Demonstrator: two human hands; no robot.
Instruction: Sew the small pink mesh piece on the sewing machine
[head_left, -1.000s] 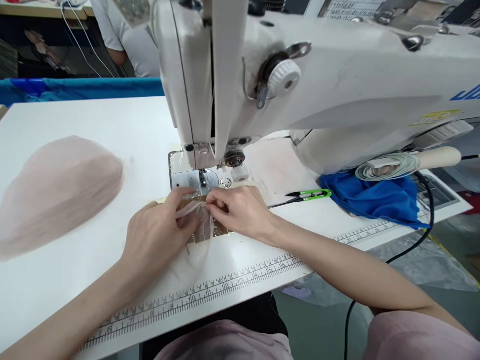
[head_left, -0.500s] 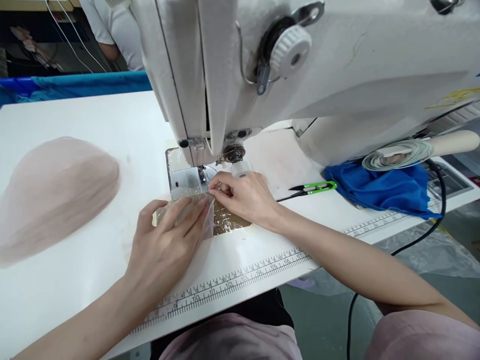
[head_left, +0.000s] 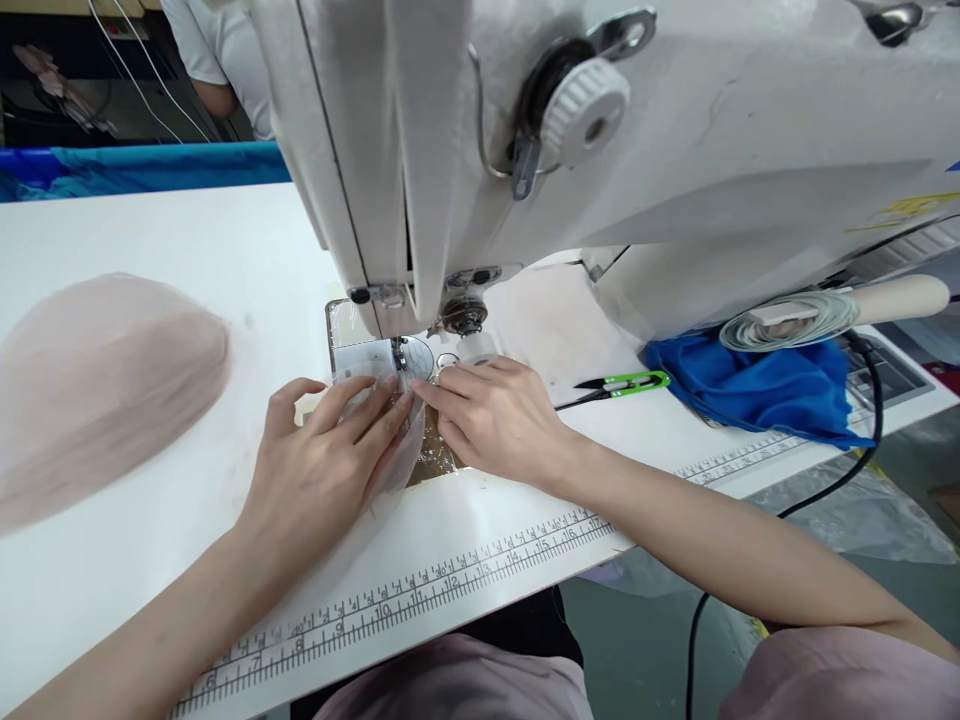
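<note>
We look down at a white sewing machine [head_left: 675, 180] on a white worktop [head_left: 150, 230]. A small piece of sheer pale pink mesh [head_left: 391, 478] lies just in front of the needle [head_left: 397, 352], over the shiny metal plate. The left hand [head_left: 322, 470] rests on it with fingers spread flat, grip released, pinning the flimsy mesh smooth. The right hand [head_left: 495, 420] lies flat too, unclenched, fingertips meeting the left's at the mesh edge. A soft mound of pink mesh [head_left: 105, 390] sits far left. Green-handled snips [head_left: 626, 382] and crumpled blue cloth [head_left: 757, 385] lie right.
</note>
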